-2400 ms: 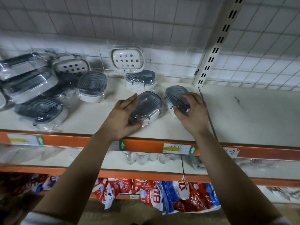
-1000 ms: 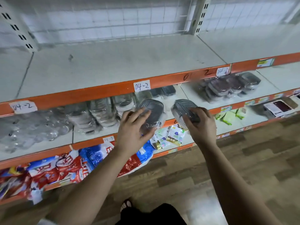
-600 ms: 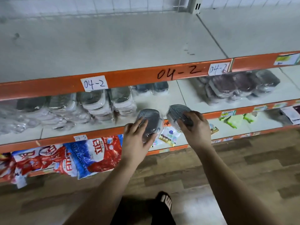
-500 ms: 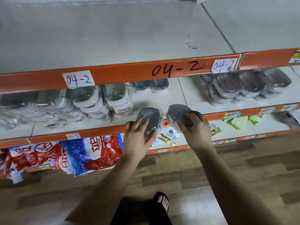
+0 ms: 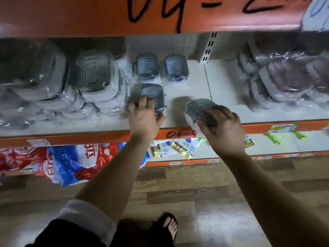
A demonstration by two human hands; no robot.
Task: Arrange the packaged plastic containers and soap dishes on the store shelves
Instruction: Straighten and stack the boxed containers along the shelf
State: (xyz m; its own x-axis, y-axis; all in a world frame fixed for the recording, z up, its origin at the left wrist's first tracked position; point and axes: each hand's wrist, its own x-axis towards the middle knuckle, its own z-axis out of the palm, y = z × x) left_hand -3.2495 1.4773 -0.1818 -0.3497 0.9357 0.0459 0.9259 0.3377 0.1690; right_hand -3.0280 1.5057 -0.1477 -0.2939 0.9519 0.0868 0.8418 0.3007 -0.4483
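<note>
My left hand [image 5: 144, 116] grips a wrapped grey soap dish [image 5: 153, 94] that sits on the middle shelf [image 5: 190, 90], in front of two more grey soap dishes [image 5: 147, 65] [image 5: 176, 67] at the back. My right hand [image 5: 222, 127] holds a second wrapped grey soap dish [image 5: 200, 108], tilted, just above the shelf's front edge and to the right of the first. A bare patch of shelf lies between the two held dishes.
Stacks of wrapped clear containers [image 5: 96, 81] crowd the shelf at left. Wrapped brownish dishes [image 5: 288, 81] pile up at right past a slotted upright [image 5: 209, 47]. An orange beam [image 5: 160, 15] overhangs above. Red-blue bags [image 5: 74, 161] and small packets [image 5: 178, 147] lie below.
I have lowered both soap dishes from in front of the shelves into the middle shelf. The left one now rests on it. The view has moved in much closer.
</note>
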